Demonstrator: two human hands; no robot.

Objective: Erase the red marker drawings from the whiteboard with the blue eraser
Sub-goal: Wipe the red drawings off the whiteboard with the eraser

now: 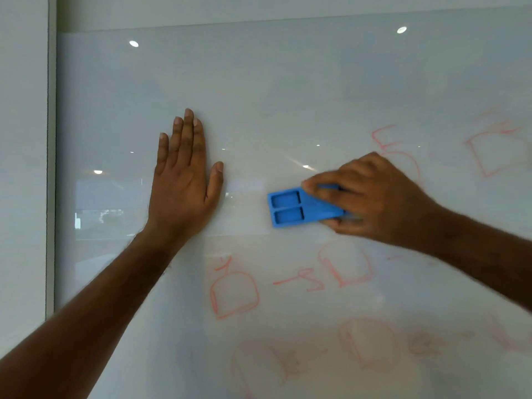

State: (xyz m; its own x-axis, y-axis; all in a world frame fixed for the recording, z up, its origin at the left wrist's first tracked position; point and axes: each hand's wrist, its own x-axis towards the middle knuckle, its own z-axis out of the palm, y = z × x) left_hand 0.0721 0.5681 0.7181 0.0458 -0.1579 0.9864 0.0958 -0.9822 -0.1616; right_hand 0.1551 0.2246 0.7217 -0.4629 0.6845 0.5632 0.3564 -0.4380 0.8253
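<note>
I count 2 hands: left hand (184, 180), right hand (371, 197). Blue eraser (299, 208): 1, w/ 2 rectangular recesses on visible face. Whiteboard (259, 82): 1. Red marker drawings (234, 293): approx 9–10 separate shapes; several faint or blurred, so I can't fix exact qty. Ceiling light reflections (134, 43) on board: 2 bright ovals up top, few smaller ones mid-board.
</note>
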